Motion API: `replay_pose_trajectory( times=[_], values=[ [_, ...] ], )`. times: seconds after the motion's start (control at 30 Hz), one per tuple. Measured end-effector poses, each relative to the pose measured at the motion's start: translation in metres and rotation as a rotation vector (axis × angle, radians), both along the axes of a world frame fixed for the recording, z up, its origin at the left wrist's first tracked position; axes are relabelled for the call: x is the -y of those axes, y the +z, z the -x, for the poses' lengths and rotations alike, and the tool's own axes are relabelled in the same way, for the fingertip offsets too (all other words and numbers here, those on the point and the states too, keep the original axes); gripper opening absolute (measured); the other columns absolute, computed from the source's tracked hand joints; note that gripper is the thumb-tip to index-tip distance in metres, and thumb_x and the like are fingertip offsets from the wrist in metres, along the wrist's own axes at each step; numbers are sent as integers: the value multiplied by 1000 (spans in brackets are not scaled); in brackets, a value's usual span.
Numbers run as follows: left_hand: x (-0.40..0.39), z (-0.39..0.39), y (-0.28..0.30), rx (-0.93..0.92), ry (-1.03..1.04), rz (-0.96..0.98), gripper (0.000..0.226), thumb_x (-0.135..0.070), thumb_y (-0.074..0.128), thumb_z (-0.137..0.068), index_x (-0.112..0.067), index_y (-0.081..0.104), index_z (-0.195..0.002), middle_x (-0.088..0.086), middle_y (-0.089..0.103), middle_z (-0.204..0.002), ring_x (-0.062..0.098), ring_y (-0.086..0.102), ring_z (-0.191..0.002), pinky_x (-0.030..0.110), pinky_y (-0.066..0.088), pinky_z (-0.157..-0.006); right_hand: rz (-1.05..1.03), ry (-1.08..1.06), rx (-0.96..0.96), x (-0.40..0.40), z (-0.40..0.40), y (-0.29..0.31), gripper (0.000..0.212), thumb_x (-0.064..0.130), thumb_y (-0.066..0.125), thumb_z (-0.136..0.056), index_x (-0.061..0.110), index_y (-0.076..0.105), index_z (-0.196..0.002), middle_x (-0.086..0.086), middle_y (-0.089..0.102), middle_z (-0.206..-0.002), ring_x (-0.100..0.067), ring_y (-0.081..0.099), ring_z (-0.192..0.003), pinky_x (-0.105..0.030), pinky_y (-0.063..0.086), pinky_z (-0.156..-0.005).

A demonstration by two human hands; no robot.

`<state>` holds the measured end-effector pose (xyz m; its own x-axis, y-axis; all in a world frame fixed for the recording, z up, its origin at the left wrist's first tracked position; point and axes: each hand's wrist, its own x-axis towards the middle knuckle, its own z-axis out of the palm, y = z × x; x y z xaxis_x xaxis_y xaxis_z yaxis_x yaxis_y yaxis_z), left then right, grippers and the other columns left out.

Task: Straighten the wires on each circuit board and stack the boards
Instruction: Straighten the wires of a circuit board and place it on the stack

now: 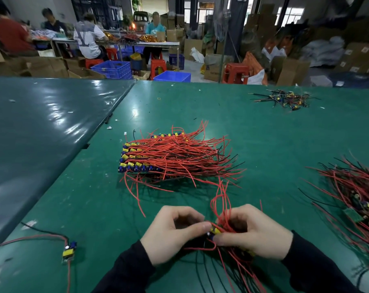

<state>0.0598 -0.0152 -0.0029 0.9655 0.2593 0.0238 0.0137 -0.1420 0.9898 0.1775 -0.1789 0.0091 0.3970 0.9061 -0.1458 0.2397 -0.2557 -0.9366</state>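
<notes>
Near the front of the green table, my left hand point(175, 231) and my right hand point(253, 233) meet over a small circuit board point(214, 230) with a yellow part and red and black wires. Both hands pinch the board; its red wires loop up between them and trail down toward me. A neat stack of boards point(137, 157) with yellow and blue parts lies in the middle of the table, their red wires fanning to the right. A loose heap of boards and wires point(361, 199) lies at the right edge.
A single board with red and black leads point(69, 250) lies at the front left. A small pile of wire scraps point(285, 99) sits far right. A darker table point(41, 123) adjoins on the left. People work at benches beyond, among crates, stools and cartons.
</notes>
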Motion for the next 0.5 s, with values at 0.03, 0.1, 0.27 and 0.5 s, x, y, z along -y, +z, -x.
replay_pose_trajectory(
  times=[0.03,0.1,0.27,0.5],
  values=[
    [-1,1,1,-27,-45,44,13,-24,76,-66,-15,68,-71,-6,66,-63,2,57,-57,16,45,-58,9,21,-7,3,2,1,14,16,77,-77,6,68,-78,-3,62,-73,-13,51,-69,-33,40,-66],
    [-3,4,3,-69,-154,83,17,-22,77,-64,-12,64,-71,-5,66,-62,3,59,-56,15,44,-56,20,59,33,6,5,3,16,23,78,-74,11,69,-78,0,63,-72,-10,51,-68,-32,42,-65],
    [-6,6,5,99,-87,-299,17,-29,73,-76,-15,64,-75,-5,61,-63,4,53,-59,26,44,-57,-88,-14,326,5,9,5,21,38,74,-75,20,69,-85,4,63,-67,1,49,-63,-32,47,-62],
    [-11,7,4,175,-136,-501,19,-33,60,-86,-14,60,-86,-7,61,-72,7,55,-66,25,46,-65,-142,-36,503,4,11,3,25,47,68,-77,24,66,-86,1,66,-73,-13,58,-65,-41,49,-65]
  ],
)
